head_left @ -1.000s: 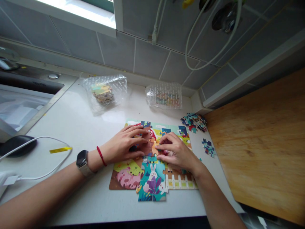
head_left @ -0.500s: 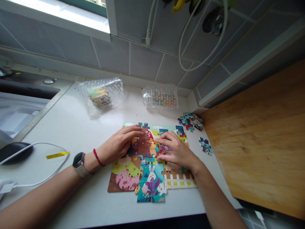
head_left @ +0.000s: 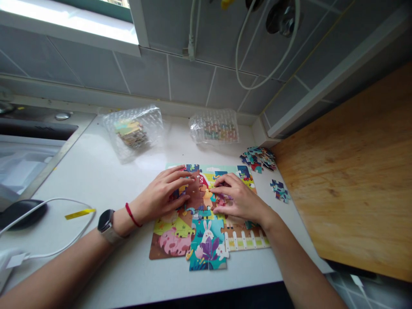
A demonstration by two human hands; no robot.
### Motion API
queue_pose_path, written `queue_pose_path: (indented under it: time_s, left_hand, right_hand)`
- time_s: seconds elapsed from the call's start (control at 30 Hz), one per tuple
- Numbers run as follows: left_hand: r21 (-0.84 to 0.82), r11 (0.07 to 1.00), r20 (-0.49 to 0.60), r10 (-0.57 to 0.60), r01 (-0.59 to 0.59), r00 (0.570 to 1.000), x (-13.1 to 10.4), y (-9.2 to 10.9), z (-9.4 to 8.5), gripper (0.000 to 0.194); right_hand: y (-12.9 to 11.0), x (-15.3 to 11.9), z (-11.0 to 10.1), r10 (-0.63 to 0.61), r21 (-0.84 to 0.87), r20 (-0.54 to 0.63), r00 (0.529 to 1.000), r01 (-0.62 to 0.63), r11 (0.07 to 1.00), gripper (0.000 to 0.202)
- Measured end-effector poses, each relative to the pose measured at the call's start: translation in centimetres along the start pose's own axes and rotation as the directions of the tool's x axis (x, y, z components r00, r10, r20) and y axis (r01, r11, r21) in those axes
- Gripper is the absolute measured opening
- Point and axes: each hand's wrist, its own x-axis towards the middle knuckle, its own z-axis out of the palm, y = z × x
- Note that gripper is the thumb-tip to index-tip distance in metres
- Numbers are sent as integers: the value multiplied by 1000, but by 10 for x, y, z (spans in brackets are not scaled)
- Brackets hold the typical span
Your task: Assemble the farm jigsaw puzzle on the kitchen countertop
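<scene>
A farm-scene jigsaw puzzle lies on the counter, with a pink pig at lower left and a white fence at lower right. Joined teal pieces with rabbits rest over its lower middle and stick out past the near edge. My left hand rests on the puzzle's left side, fingers stretched and thumb apart, beside a brown area. Over the right side, my right hand has bent fingers and its thumb apart, fingertips at an orange animal piece. Its palm hides some pieces.
A heap of loose puzzle pieces and a few joined ones lie right, beside a wooden board. Two clear bags of pieces stand behind. At left are a sink, white cable and black mouse-like object.
The view has shifted slightly. My left hand's fingers look a little more spread, its thumb showing more clearly. My right hand stays at nearly the same place on the puzzle.
</scene>
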Motion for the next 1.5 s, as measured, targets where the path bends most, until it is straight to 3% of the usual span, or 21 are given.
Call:
queue_pose_path:
  time_s: [0.17, 0.27, 0.6, 0.73, 0.93, 1.3, 1.5]
  left_hand:
    - [-3, 1000, 18, -29, 29, 999, -3, -2, -1, 65]
    - [-2, 998, -5, -57, 57, 998, -4, -4, -2, 71]
    - [0, 1000, 38, -10, 10, 999, -2, 0, 0, 47]
    - [2, 1000, 50, -18, 18, 999, -4, 0, -2, 60]
    - [37, 997, -26, -72, 73, 997, -7, -4, -2, 71]
    - [54, 999, 66, 3, -6, 998, -6, -2, 1, 49]
    - [80, 996, 75, 28, -34, 997, -7, -4, 3, 47]
  right_hand:
    - [1, -2, 1, 4, -1, -2, 1000, -4, 1000, 44]
    - [1, -1, 1, -3, 3, -9, 1000, 3, 1000, 44]
    - [-1, -1, 0, -4, -10, -1, 1000, 4, 1000, 40]
    - [-1, -1, 0, -14, -27, -3, 1000, 14, 1000, 39]
    - [-2, 0, 2, -20, -68, 10, 1000, 21, 997, 38]
    - [-2, -1, 5, -14, -92, -3, 1000, 14, 996, 41]
    - [-2, -2, 5, -13, -66, -8, 1000, 12, 998, 41]
